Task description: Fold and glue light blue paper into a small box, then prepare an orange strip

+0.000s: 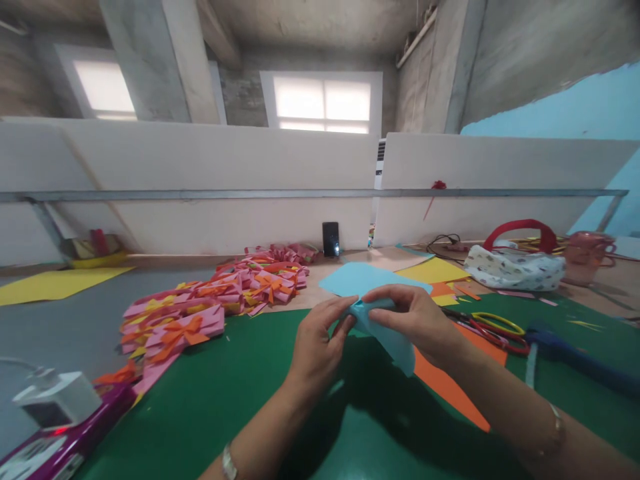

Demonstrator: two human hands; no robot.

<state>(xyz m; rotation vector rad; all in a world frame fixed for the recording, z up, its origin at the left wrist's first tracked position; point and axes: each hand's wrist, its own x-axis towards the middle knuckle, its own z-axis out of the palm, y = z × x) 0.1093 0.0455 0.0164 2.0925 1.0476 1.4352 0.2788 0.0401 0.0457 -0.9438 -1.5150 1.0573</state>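
Observation:
Between my two hands is a light blue sheet of paper (395, 343), held above the green mat (240, 400) and bent or folded at its left end. My left hand (323, 337) pinches that end between thumb and fingers. My right hand (415, 320) is closed on the same paper close by, thumb below and fingers above. The sheet's free part hangs down to the right. Behind my hands lies another light blue sheet (370, 275). An orange sheet (460, 380) rests under my right forearm.
Folded pink and orange paper pieces (200, 307) are heaped at left. Scissors (497, 327) and a blue-handled tool (580, 357) lie at right, before a fabric basket (515, 263) and a pink jug (587, 257). A phone (331, 239) stands behind; a purple power strip (95, 423) sits front left.

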